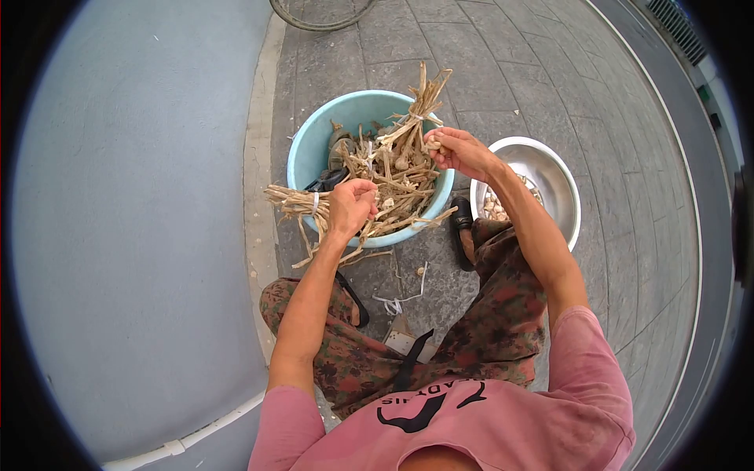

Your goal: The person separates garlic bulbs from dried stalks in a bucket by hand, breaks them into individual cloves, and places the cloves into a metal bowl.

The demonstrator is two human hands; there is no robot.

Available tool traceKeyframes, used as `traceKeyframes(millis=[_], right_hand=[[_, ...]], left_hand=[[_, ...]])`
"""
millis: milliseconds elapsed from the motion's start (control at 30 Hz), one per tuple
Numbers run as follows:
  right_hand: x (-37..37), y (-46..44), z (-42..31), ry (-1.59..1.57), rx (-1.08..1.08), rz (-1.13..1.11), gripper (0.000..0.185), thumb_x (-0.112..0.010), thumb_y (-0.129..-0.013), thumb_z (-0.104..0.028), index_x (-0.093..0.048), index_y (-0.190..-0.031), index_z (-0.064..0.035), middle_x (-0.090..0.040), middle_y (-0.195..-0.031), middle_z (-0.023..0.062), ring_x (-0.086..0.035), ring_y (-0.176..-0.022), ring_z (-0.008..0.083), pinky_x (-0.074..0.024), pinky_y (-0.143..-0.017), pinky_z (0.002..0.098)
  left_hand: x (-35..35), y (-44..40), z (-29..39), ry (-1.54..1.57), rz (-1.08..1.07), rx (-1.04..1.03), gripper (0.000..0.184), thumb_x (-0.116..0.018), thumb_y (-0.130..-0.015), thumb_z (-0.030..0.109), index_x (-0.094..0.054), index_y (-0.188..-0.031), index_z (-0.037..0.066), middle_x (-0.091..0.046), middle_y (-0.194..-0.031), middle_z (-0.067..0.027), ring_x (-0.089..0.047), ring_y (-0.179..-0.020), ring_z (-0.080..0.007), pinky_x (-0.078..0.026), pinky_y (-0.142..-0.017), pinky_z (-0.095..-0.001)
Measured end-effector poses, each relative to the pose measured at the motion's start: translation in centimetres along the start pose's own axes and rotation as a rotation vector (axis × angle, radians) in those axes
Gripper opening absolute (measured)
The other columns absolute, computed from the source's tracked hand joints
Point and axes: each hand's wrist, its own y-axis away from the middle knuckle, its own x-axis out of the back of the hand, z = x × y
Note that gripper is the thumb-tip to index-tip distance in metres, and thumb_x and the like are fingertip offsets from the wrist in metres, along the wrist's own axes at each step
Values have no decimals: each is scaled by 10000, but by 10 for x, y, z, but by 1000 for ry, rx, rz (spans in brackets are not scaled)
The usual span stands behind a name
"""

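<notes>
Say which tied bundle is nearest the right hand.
The far bundle, whose stalks point forward; the near bundle sticks out leftward, by the left hand.

A plain blue-grey wall runs along the pavement's left edge, with a pale strip at its foot and a white pipe near the bottom left corner. Grey slabs pave the pavement. A thin wheel stands at its far edge. Beyond its right edge, past a white line, lies a darker road, under soft, even daylight.
</notes>
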Motion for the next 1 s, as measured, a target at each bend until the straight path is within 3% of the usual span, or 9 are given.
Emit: traceKeyframes(millis=[67, 233, 267, 367, 433, 500, 600, 700, 1000], right_hand=[[34, 15, -1, 227, -75, 110, 225, -373, -930, -193, -517, -976, -26, -491, -723, 5, -483, -646, 71, -431, -558, 192], [110, 34, 43, 1284, -404, 182, 242, -462, -872, -183, -562, -998, -2, -613, -760, 110, -560, -608, 177, -479, -582, 281], [124, 26, 63, 1580, -203, 291, 245, -496, -849, -178, -575, -1010, -10, -634, -825, 152, -597, -640, 243, -480, -603, 317], [53, 14, 10, 1203, 299, 538, 212, -539, -824, -155, -597, -951, 4, -626, -819, 168, -607, -718, 279, -475, -658, 326], [0, -1, -6, 1051, 440, 325, 138, -559, -780, -89, -627, -857, 5, -621, -833, 177, -600, -770, 326, -465, -698, 388], [-16, -39, 13, 1209, 544, 3, 109, -565, -751, -66, -639, -814, -17, -629, -807, 145, -593, -821, 300, -467, -706, 376], [-22, -93, 53, 2034, 710, 19, 93, -578, -709, -129, -660, -742, -101, -639, -759, 49, -553, -928, 198, -427, -796, 326], [-18, -103, 57, 2347, 530, -67, 102, -576, -714, -157, -668, -746, -126, -636, -747, 13, -534, -921, 170, -385, -839, 308], [-33, -47, 2, 1270, 745, 41, 118, -574, -744, -60, -581, -861, -46, -601, -842, 89, -536, -875, 287, -400, -797, 392]], left_hand=[[2, 1, -2, -374, -46, -144, 218, -539, -754, 68, -595, -928, -51, -624, -794, -184, -611, -679, -279, -480, -649, -357], [-2, 8, -16, -431, 65, -267, 291, -544, -749, 84, -565, -995, -71, -570, -951, -257, -549, -900, -373, -418, -802, -411], [-1, 7, -15, -419, 72, -276, 299, -545, -750, 88, -560, -1002, -72, -570, -952, -256, -548, -900, -375, -418, -802, -411], [-1, 7, -6, -423, 69, -258, 307, -545, -758, 101, -558, -1016, -64, -573, -940, -256, -549, -893, -378, -419, -801, -413], [-2, 6, -2, -423, 50, -218, 301, -545, -761, 105, -563, -1011, -61, -578, -926, -253, -552, -885, -376, -422, -799, -411], [-5, 4, -3, -419, 62, -257, 284, -546, -764, 112, -573, -989, -58, -588, -867, -244, -567, -829, -366, -434, -757, -406], [-2, 5, 7, -401, 41, -231, 264, -550, -764, 119, -586, -958, -56, -595, -778, -226, -582, -737, -348, -445, -685, -396], [0, 6, 7, -367, 42, -225, 251, -555, -760, 117, -594, -944, -50, -592, -705, -206, -582, -646, -325, -444, -618, -382], [-5, 2, 30, -188, 178, -251, 453, -571, -787, 113, -434, -1188, -44, -574, -967, -196, -598, -740, -219, -465, -658, -333]])
